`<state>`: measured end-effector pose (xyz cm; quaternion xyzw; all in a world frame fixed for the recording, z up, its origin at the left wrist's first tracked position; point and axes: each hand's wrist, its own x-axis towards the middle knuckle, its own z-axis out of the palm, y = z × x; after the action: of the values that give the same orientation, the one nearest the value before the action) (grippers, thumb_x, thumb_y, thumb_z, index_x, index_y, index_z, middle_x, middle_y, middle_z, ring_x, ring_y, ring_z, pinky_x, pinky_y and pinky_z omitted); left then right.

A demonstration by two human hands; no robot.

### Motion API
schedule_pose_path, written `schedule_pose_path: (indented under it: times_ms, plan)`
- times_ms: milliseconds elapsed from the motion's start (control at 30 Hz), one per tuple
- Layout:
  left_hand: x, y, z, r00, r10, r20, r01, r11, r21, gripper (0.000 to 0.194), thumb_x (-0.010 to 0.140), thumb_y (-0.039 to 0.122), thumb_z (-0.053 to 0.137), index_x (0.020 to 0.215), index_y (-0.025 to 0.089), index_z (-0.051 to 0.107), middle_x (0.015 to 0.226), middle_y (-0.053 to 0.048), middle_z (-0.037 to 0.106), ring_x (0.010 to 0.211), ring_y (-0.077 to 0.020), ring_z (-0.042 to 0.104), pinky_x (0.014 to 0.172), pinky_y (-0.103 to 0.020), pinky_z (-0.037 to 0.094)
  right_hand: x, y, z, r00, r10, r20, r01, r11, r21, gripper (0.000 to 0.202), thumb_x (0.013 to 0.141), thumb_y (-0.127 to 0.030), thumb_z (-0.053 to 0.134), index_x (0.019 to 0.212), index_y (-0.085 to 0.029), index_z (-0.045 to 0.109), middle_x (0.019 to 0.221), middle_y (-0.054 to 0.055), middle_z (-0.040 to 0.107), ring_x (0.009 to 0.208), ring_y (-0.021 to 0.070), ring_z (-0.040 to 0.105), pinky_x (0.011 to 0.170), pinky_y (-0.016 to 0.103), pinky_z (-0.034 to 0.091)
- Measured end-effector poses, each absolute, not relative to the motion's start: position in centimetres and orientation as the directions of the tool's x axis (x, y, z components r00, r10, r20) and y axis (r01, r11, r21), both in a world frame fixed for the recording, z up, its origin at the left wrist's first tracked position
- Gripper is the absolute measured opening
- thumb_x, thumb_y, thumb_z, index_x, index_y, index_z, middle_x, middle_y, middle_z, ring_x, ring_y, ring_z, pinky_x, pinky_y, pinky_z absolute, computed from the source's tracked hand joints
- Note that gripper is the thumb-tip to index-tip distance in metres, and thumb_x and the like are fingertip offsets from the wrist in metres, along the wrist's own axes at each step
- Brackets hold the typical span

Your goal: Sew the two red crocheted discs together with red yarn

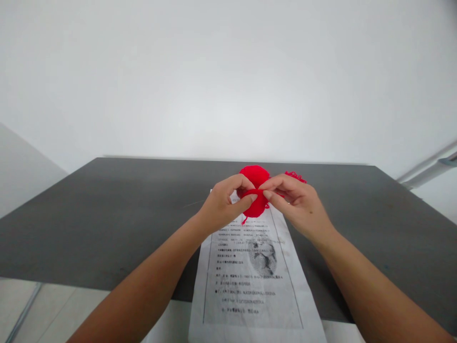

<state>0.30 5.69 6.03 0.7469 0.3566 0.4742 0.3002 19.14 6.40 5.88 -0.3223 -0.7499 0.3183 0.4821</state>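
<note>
Both hands, left hand (223, 205) and right hand (296, 200), pinch a small soft red yarn bundle (257, 204) with fingers closed; light, squashy, probably best gripped at its wrapped middle band.

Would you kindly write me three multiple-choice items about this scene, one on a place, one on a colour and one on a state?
1. Where does the printed sheet lie?
A. On the dark table, its near end past the table's near edge
B. Pinned to the wall
C. On the floor

2. What colour is the yarn piece between the hands?
A. Blue
B. Red
C. Green

3. How do the hands hold it?
A. Both lie flat on the table
B. Only one touches it
C. Both pinch it between thumb and fingers

Answers:
1 A: the sheet runs down the dark table and overhangs its near edge.
2 B: the piece is bright red, like the yarn ball behind it.
3 C: the left hand and right hand each close fingertips on it above the sheet.
</note>
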Motion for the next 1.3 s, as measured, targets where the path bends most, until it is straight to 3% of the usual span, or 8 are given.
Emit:
schedule_pose_path:
  times_ms: [267,633,1300]
  plan:
    - [0.38,5.67,5.98,0.285,0.813,0.508,0.262,-0.576,0.775,0.007,0.081,0.018,0.06,0.074,0.017,0.058,0.071,0.0,0.059,0.067,-0.0116,0.052,0.065,-0.026,0.043,19.04,6.21,6.2,-0.33,0.804,0.495,0.19,0.57,-0.799,0.01,0.086,-0.02,0.061,0.082,-0.017,0.07,0.072,0.003,0.069,0.066,0.0152,0.062,0.062,0.027,0.048]
    - [0.45,5.81,5.79,0.291,0.835,0.467,0.169,-0.525,0.834,0.009,0.082,0.023,0.062,0.075,0.017,0.059,0.073,0.0,0.059,0.069,-0.0126,0.052,0.066,-0.027,0.044,19.14,6.19,6.29,-0.322,0.861,0.393,0.084,0.44,-0.894,0.008,0.082,-0.022,0.065,0.078,-0.017,0.069,0.071,0.002,0.068,0.065,0.0146,0.061,0.061,0.027,0.047]
    - [0.55,5.81,5.67,0.247,0.855,0.456,0.166,-0.501,0.849,0.011,0.081,0.026,0.065,0.075,0.018,0.059,0.073,0.0,0.061,0.069,-0.0123,0.053,0.066,-0.027,0.044,18.9,6.25,6.19,-0.287,0.867,0.407,0.075,0.444,-0.893,0.006,0.08,-0.022,0.066,0.077,-0.017,0.067,0.071,0.001,0.065,0.065,0.0139,0.059,0.062,0.028,0.046]
